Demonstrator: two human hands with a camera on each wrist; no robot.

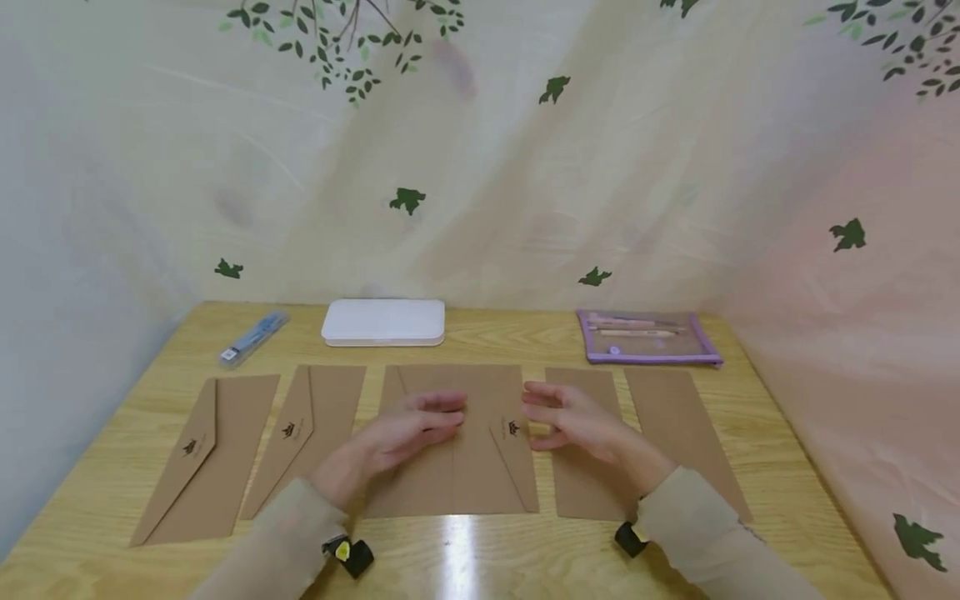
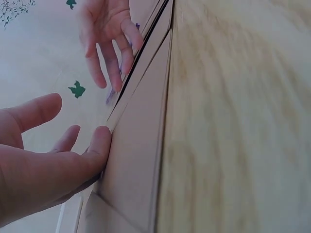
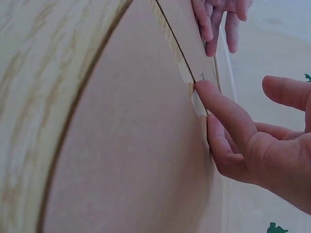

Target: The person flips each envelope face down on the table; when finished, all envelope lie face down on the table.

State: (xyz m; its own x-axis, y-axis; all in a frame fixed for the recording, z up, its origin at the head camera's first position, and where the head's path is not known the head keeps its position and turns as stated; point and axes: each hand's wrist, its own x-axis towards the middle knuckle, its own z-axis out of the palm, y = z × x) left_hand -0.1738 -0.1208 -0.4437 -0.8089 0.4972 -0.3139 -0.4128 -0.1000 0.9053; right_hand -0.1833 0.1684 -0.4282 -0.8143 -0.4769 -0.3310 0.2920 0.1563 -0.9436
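Several brown paper envelopes lie in a row across the table. Two sit edge to edge in the middle: a left one (image 1: 420, 487) and a right one (image 1: 487, 492) whose pointed flap bears a small black crown print. My left hand (image 1: 416, 425) is over the left middle envelope, palm turned inward and fingers loosely extended; in the left wrist view its fingertips are right at the paper. The right hand (image 1: 573, 421) faces it, fingers extended, fingertips by the right edge of the crown-printed envelope. Under that hand lies a plain envelope (image 1: 588, 492). Neither hand grips anything.
Two envelopes with crown-printed flaps, the outer (image 1: 232, 467) and the inner (image 1: 333, 400), lie at left. Another plain envelope (image 1: 675, 433) lies at far right. Along the back are a clear blue case (image 1: 255, 337), a white box (image 1: 383, 322) and a purple-edged pouch (image 1: 651, 361) holding pens.
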